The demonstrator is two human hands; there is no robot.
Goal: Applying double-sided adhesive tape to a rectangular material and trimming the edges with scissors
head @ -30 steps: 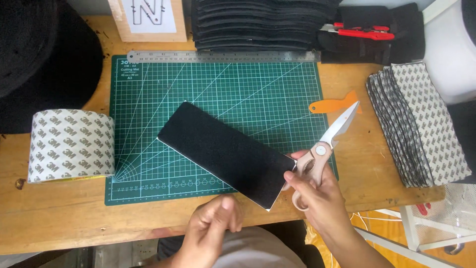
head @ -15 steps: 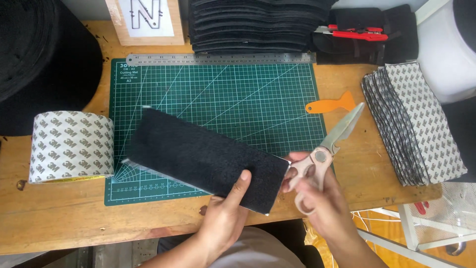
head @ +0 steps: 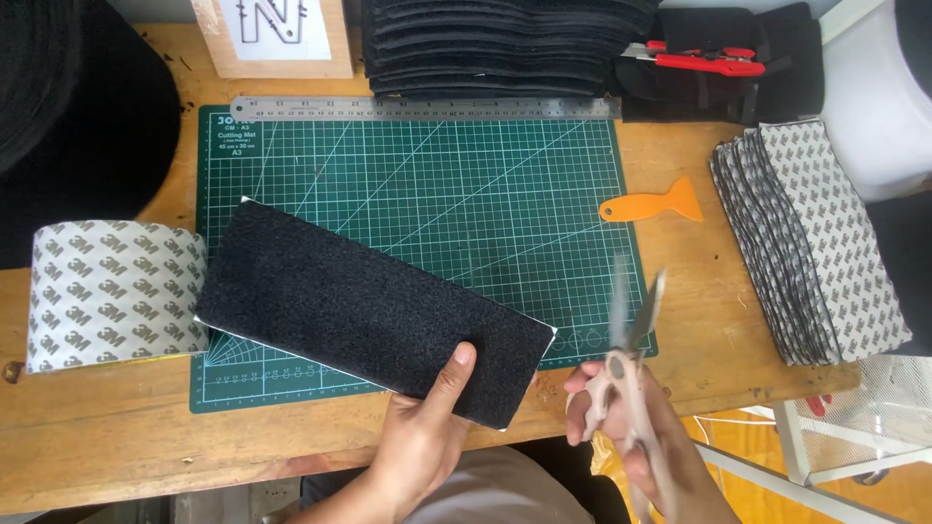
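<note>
A black felt rectangle (head: 359,306) with a white backing edge lies slanted across the lower part of the green cutting mat (head: 466,184). My left hand (head: 422,437) pinches its near edge, thumb on top of the felt. My right hand (head: 641,437) holds pale-handled scissors (head: 631,335) to the right of the felt, blades pointing up and slightly apart, blurred by motion and not touching the felt.
A patterned roll of backing sheet (head: 112,291) sits at the left. A steel ruler (head: 422,107) lies along the mat's far edge. An orange scraper (head: 650,204), a stack of patterned pieces (head: 815,243), black felt stacks (head: 505,44) and a red-handled cutter (head: 694,60) are around.
The felt piece has slid left across the mat. My left hand has come onto its near edge. My right hand has pulled the scissors off the felt's right end.
</note>
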